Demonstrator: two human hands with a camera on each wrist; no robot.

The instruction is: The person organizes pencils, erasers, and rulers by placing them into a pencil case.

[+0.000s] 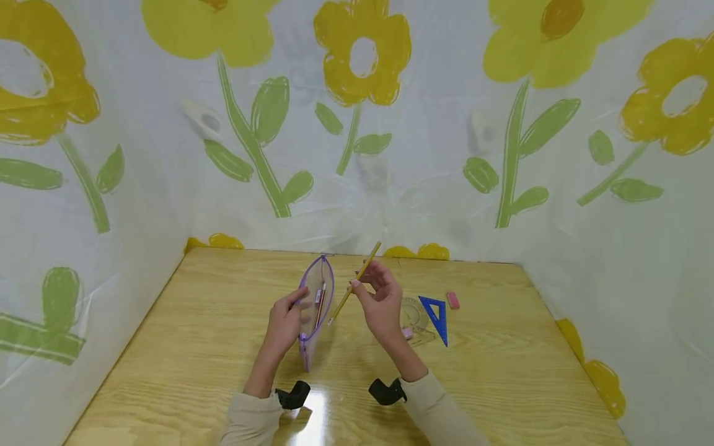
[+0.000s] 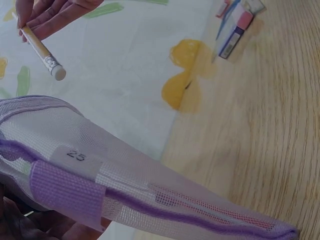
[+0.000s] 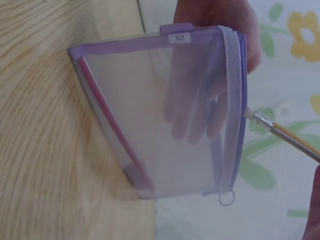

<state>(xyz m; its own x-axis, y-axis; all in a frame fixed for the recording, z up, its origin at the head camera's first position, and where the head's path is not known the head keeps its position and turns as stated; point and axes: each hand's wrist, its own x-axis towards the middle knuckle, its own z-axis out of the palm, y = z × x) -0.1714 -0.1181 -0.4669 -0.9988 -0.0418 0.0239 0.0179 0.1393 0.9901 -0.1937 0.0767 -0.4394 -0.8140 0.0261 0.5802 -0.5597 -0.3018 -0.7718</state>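
A see-through mesh zip pouch [image 1: 308, 356] with purple edging stands tilted on end, its zipped mouth spread apart. My left hand [image 1: 284, 325] holds it by one side, thumb at the rim and fingers showing through the mesh in the right wrist view. Inside lies a red pencil [image 3: 107, 105], along with a small pale item [image 1: 318, 297]. My right hand [image 1: 385, 306] pinches a yellow pencil [image 1: 341, 303] between thumb and fingers. Its white eraser end [image 2: 59, 72] points down toward the pouch, right at the rim in the right wrist view.
Right of my right hand lie a clear protractor [image 1: 414, 310], a blue set square [image 1: 442, 316] and a pink eraser [image 1: 453, 300]. A small pink piece [image 1: 408, 333] and a clear triangle sit by my right wrist. Flower-patterned sheets [image 1: 385, 217] enclose the wooden table [image 1: 201, 334].
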